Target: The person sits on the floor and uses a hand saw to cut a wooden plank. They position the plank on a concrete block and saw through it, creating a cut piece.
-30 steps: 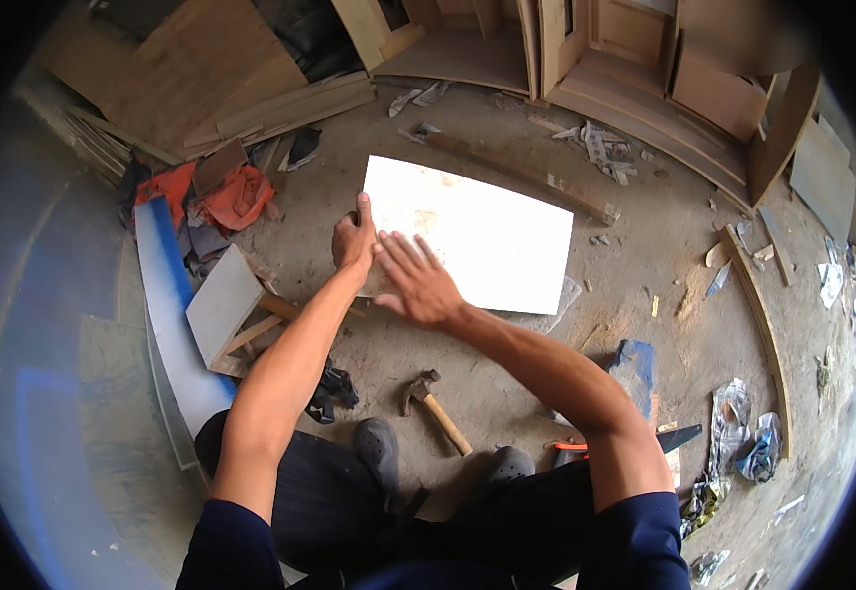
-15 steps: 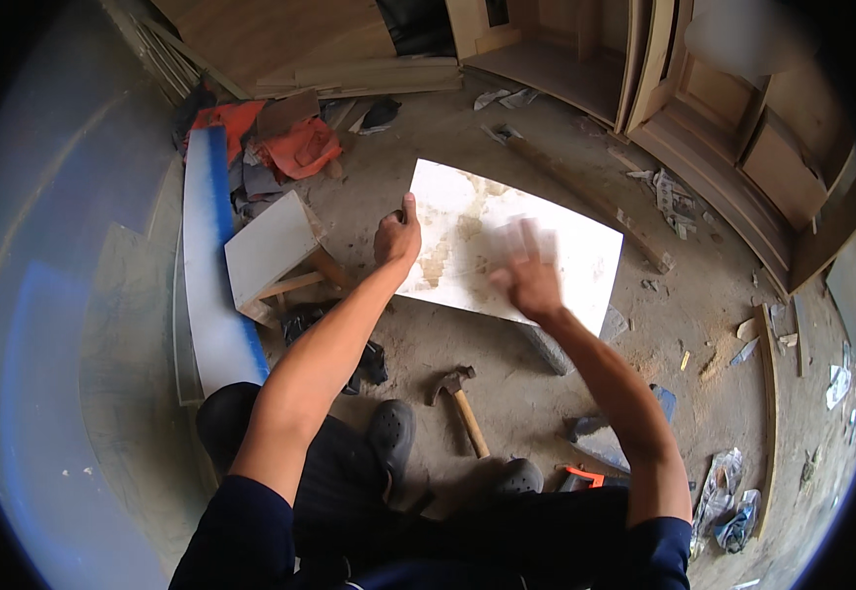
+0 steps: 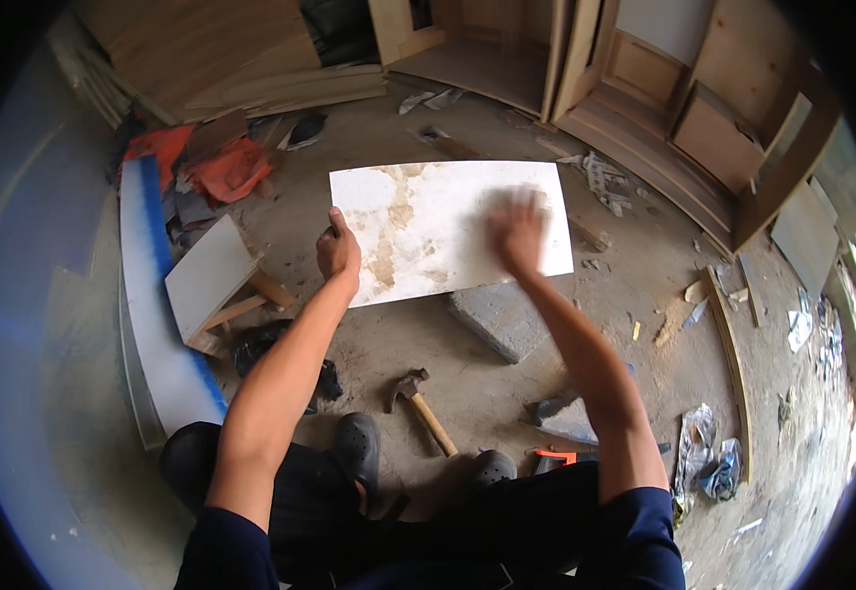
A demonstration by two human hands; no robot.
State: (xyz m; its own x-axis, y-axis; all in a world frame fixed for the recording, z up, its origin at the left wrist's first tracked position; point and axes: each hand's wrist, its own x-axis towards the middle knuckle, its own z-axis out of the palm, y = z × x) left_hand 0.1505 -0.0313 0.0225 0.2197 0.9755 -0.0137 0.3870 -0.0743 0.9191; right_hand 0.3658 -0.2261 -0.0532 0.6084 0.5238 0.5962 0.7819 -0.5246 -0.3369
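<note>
A white rectangular board (image 3: 438, 221) with brown stains and smears is held up in front of me, above the floor. My left hand (image 3: 339, 251) grips its left edge, thumb up along the edge and the other fingers hidden behind. Over the right part of the board's face is my right hand (image 3: 519, 234), blurred by motion, with its fingers stretched out flat. Whether its palm touches the surface I cannot tell. Below the board's lower edge lies a grey concrete block (image 3: 504, 320).
A claw hammer (image 3: 423, 411) lies between my feet. An orange-handled tool (image 3: 558, 457) is by my right shoe. Left are a small white-topped wooden stool (image 3: 213, 270) and a long blue-edged panel (image 3: 152, 295). Wooden cabinet frames (image 3: 644, 128) stand at the back right; a wood strip (image 3: 733, 369) lies right.
The board has turned closer to level and shows further left in the picture, as the whole view has shifted. My right hand has swept across its face toward the right edge.
</note>
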